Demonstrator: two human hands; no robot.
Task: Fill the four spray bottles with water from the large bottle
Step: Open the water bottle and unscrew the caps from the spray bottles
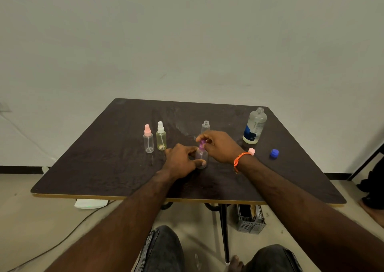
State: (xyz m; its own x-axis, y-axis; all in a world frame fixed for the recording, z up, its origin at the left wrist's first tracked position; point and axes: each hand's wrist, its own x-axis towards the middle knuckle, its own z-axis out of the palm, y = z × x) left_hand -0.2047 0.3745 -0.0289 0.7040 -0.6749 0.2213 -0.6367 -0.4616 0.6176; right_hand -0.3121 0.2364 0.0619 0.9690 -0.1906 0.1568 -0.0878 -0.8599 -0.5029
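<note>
Left hand: closed around the body of a small clear spray bottle, thumb across its lower front, bottle upright on the dark table near the middle. Right hand: fingertips pinched on the purple spray cap at that bottle's neck; orange bracelet on the wrist.

Pink-capped spray bottle: clear, upright, cap on, left of the hands. Liquid level cannot be told.

White-capped spray bottle: yellowish tint, upright, cap on, just beside the pink-capped one on its right.

Uncapped spray bottle: clear, upright, open neck, just behind the right hand; lower part hidden by the fingers.

Large bottle: clear plastic, blue and white label, upright, neck open, at the far right of the table, well apart from the small bottles.

Blue cap: loose on the table, near the large bottle, toward the viewer.

Pink spray cap: loose on the table, just beyond the right wrist, partly hidden by it.

Grey perforated crate: on the floor under the table's near edge.
</note>
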